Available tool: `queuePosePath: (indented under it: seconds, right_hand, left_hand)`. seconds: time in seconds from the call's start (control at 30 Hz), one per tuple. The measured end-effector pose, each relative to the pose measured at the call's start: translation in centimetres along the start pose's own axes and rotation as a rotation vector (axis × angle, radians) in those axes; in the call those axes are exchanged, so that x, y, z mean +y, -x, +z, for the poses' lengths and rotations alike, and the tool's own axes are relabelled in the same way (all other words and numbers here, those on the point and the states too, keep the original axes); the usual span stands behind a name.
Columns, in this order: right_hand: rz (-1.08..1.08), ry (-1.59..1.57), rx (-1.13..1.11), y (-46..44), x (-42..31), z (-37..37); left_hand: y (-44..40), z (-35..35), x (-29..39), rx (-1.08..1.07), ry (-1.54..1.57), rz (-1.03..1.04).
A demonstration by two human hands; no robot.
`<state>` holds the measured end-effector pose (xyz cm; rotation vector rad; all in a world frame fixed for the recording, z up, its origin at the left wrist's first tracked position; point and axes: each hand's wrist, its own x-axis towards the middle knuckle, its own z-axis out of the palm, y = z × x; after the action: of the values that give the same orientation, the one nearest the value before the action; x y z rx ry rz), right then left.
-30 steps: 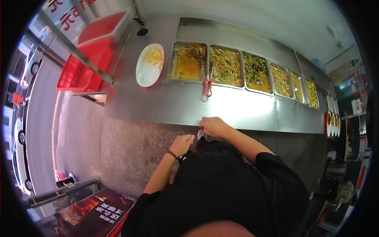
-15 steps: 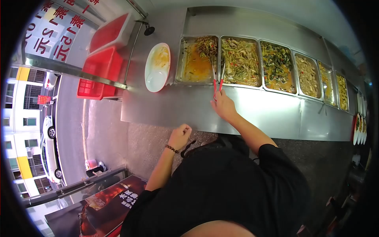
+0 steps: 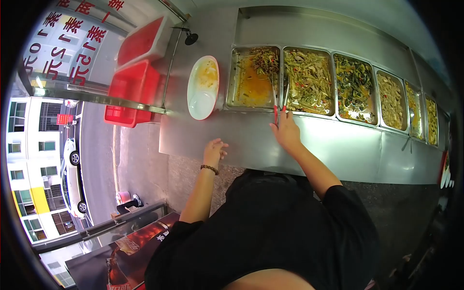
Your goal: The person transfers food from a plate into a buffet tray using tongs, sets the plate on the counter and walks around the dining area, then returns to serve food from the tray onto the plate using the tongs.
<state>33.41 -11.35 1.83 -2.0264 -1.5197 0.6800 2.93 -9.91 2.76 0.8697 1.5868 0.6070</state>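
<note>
My right hand [image 3: 288, 134] is at the metal counter's front side, its fingers around the near ends of tongs [image 3: 276, 114] with red handles. The tongs' two metal arms are spread and reach over the border between two food trays. Under the left arm is a tray [image 3: 235, 94] with orange-brown liquid and dark food heaped in its back right corner. Beside it stands a tray of green stalks and meat pieces [image 3: 309, 79]. My left hand [image 3: 213, 153], with a bead bracelet at the wrist, hovers over the counter's front edge, empty, fingers loosely apart.
A white oval dish [image 3: 198, 104] with orange residue stands left of the trays. Further trays, including dark greens [image 3: 355, 87], run to the right. A red crate [image 3: 130, 94] is beyond the counter's left end, near a metal rail [image 3: 96, 98] and the street.
The view has shifted, so the counter appears further right and lower. My left hand has uncurled and its fingers have spread. My right hand stays at the tongs.
</note>
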Motion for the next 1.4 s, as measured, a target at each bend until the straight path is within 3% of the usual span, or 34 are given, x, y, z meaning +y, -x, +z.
queuePosePath:
  seconds: [0.13, 0.27, 0.33, 0.53, 0.6, 0.67, 0.77, 0.87, 1.03, 1.23, 1.4]
  right_hand:
    - [0.064, 0.029, 0.028, -0.4, -0.8, 0.7]
    - [0.121, 0.085, 0.134, -0.9, -1.6, 2.1]
    - [0.172, 0.101, 0.164, -1.7, -1.9, 2.7]
    - [0.298, 0.224, 0.179, -3.3, -1.1, 5.4]
    - [0.444, 0.265, 0.031, -4.2, -1.1, 5.2]
    - [0.422, 0.284, 0.062, -4.2, -1.2, 5.0]
    - [0.265, 0.274, 0.287, -3.9, -0.2, 4.9]
    - [0.358, 0.242, 0.166, -4.0, -0.9, 2.9]
    - [0.193, 0.305, 0.280, -3.2, -4.4, 1.4]
    - [0.147, 0.412, 0.239, -5.4, -5.9, 2.9]
    - [0.264, 0.425, 0.216, -6.9, -6.3, 4.5]
  left_hand:
    - [-5.2, -3.5, 0.3, 0.047, 0.255, -0.147]
    - [-9.9, -6.2, 1.0, -0.018, 0.321, -0.178]
    - [-12.1, -7.5, 1.4, -0.040, 0.420, -0.371]
    - [-16.1, -9.7, 2.8, -0.121, 0.373, -0.459]
    - [-17.2, -9.9, 2.8, -0.151, 0.387, -0.493]
    - [-17.8, -10.0, 2.3, -0.141, 0.406, -0.481]
    - [-18.2, -10.1, 2.2, -0.164, 0.421, -0.476]
    - [-18.3, -10.0, 2.7, -0.158, 0.402, -0.522]
    - [-18.6, -10.0, 3.1, -0.220, 0.343, -0.544]
    - [-18.6, -10.0, 2.8, -0.281, 0.340, -0.513]
    - [-18.3, -9.8, 2.6, -0.245, 0.478, -0.507]
